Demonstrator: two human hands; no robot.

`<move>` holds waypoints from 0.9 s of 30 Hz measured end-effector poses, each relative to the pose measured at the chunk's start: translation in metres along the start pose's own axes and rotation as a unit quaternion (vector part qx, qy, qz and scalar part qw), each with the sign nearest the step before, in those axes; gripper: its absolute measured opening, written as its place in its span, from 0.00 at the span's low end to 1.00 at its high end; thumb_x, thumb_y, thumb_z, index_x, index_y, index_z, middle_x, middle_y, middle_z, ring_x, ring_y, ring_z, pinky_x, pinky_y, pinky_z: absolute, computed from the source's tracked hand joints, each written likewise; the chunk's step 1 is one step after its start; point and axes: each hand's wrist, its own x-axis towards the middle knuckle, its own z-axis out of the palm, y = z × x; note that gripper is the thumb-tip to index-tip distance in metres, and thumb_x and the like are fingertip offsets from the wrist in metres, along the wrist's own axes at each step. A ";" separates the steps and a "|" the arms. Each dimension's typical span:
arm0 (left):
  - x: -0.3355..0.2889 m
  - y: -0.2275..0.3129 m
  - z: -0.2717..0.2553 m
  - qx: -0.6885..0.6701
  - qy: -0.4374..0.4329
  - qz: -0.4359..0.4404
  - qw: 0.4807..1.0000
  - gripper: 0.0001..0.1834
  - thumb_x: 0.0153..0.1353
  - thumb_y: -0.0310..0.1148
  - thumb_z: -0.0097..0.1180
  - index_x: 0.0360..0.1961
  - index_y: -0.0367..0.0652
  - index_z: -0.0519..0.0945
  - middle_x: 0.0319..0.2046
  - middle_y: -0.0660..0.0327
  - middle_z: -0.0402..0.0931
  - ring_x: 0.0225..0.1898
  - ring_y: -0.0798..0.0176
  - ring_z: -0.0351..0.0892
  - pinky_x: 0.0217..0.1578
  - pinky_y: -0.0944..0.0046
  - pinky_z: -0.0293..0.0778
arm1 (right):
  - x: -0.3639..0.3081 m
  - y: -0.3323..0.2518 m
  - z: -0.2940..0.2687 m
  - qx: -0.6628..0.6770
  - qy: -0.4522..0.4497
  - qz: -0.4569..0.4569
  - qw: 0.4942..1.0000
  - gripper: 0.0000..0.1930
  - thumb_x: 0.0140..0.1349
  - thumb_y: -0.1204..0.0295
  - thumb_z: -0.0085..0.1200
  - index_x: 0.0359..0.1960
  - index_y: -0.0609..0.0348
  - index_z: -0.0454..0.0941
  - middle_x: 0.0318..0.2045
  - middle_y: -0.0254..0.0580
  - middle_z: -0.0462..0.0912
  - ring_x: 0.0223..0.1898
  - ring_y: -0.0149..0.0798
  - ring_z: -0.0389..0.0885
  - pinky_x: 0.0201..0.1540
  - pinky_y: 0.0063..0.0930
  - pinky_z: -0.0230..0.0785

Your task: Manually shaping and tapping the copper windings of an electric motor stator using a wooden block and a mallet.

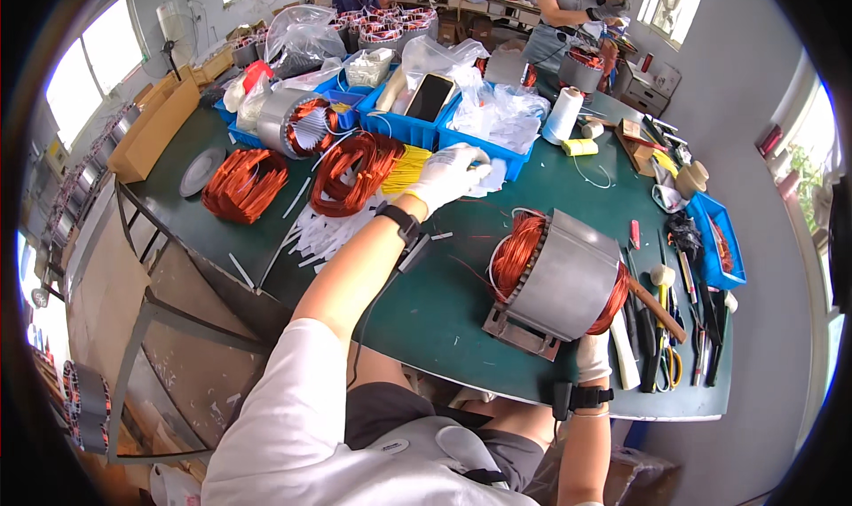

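My left hand, in a white glove, reaches across the table to the yellow sleeving tubes and a thin white sheet beside the blue bin. Its fingers are bent with a gap between them, and I see nothing held. At the right end of a grey motor stator is my right hand, gloved too. Its fingers are hidden by the stator and its copper windings. The stator lies on its side on a metal stand. Left of my left hand lie copper wire coils and white paper strips.
Blue bins hold a phone and plastic bags. A second stator and another coil bundle lie at left. A hammer, scissors and other tools line the right edge. A person stands behind the table.
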 end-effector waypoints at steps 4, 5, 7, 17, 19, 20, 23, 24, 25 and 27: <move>-0.033 -0.015 -0.027 -0.083 0.163 -0.055 0.982 0.12 0.65 0.36 0.54 0.39 0.38 0.82 0.37 0.49 0.81 0.42 0.48 0.81 0.45 0.55 0.75 | -0.001 -0.001 -0.003 0.016 0.020 0.004 1.000 0.25 0.72 0.65 0.48 0.68 0.60 0.61 0.59 0.36 0.72 0.57 0.34 0.71 0.61 0.29 0.65; -0.050 -0.013 -0.042 -0.084 0.200 -0.066 0.974 0.12 0.65 0.35 0.53 0.38 0.37 0.82 0.37 0.49 0.81 0.41 0.48 0.81 0.44 0.55 0.75 | -0.001 0.013 -0.014 0.058 0.010 0.039 0.998 0.26 0.72 0.65 0.48 0.68 0.59 0.60 0.60 0.37 0.71 0.58 0.35 0.70 0.62 0.30 0.63; -0.094 -0.015 -0.060 -0.038 0.207 -0.108 0.972 0.11 0.65 0.33 0.53 0.38 0.36 0.81 0.36 0.49 0.82 0.40 0.48 0.82 0.43 0.54 0.75 | -0.002 0.030 -0.025 0.069 0.010 0.030 0.997 0.27 0.72 0.66 0.49 0.69 0.59 0.59 0.62 0.37 0.70 0.60 0.36 0.69 0.64 0.32 0.62; -0.211 -0.003 -0.058 0.254 -0.111 -0.017 0.960 0.29 0.61 0.58 0.52 0.60 0.58 0.76 0.63 0.47 0.66 0.68 0.37 0.56 0.66 0.34 0.46 | -0.002 0.050 -0.039 0.124 -0.028 0.078 0.989 0.28 0.73 0.61 0.47 0.69 0.60 0.58 0.62 0.39 0.69 0.59 0.37 0.70 0.62 0.33 0.63; -0.217 -0.007 -0.060 0.256 -0.105 -0.016 0.961 0.29 0.61 0.57 0.53 0.59 0.55 0.76 0.62 0.47 0.67 0.68 0.37 0.56 0.67 0.35 0.47 | -0.003 0.039 -0.032 0.160 -0.016 0.077 0.984 0.28 0.73 0.64 0.48 0.70 0.60 0.57 0.65 0.39 0.67 0.62 0.38 0.68 0.65 0.34 0.61; -0.219 -0.010 -0.065 0.246 -0.101 -0.018 0.964 0.29 0.61 0.57 0.54 0.57 0.53 0.77 0.62 0.47 0.67 0.68 0.38 0.57 0.67 0.37 0.47 | -0.004 0.028 -0.027 0.097 -0.026 0.068 0.993 0.27 0.73 0.61 0.47 0.69 0.59 0.59 0.61 0.39 0.70 0.58 0.36 0.70 0.60 0.33 0.65; -0.225 -0.014 -0.081 0.228 -0.081 -0.041 0.969 0.25 0.59 0.51 0.58 0.52 0.48 0.78 0.62 0.48 0.68 0.68 0.41 0.58 0.68 0.41 0.47 | -0.003 0.038 -0.030 0.035 -0.016 0.048 0.998 0.27 0.72 0.57 0.46 0.67 0.58 0.61 0.56 0.38 0.73 0.53 0.34 0.73 0.56 0.31 0.68; -0.227 -0.018 -0.084 0.215 -0.068 -0.048 0.973 0.24 0.58 0.49 0.60 0.51 0.47 0.79 0.62 0.48 0.68 0.68 0.41 0.58 0.68 0.41 0.48 | -0.003 0.044 -0.032 0.036 0.004 0.038 0.999 0.27 0.72 0.57 0.47 0.67 0.58 0.61 0.56 0.37 0.73 0.53 0.34 0.73 0.55 0.31 0.68; -0.231 -0.020 -0.086 0.205 -0.056 -0.056 0.976 0.22 0.58 0.47 0.61 0.49 0.46 0.80 0.62 0.47 0.68 0.68 0.40 0.58 0.68 0.41 0.48 | -0.004 0.032 -0.022 0.038 0.002 0.039 0.999 0.27 0.72 0.57 0.47 0.67 0.58 0.61 0.56 0.37 0.73 0.53 0.34 0.73 0.55 0.31 0.68; -0.232 -0.020 -0.084 0.205 -0.028 -0.050 0.977 0.17 0.58 0.40 0.61 0.47 0.48 0.81 0.61 0.48 0.69 0.67 0.41 0.59 0.68 0.41 0.50 | -0.007 0.010 -0.002 0.183 0.007 0.090 0.979 0.28 0.72 0.57 0.47 0.67 0.57 0.61 0.56 0.37 0.73 0.53 0.35 0.73 0.56 0.31 0.68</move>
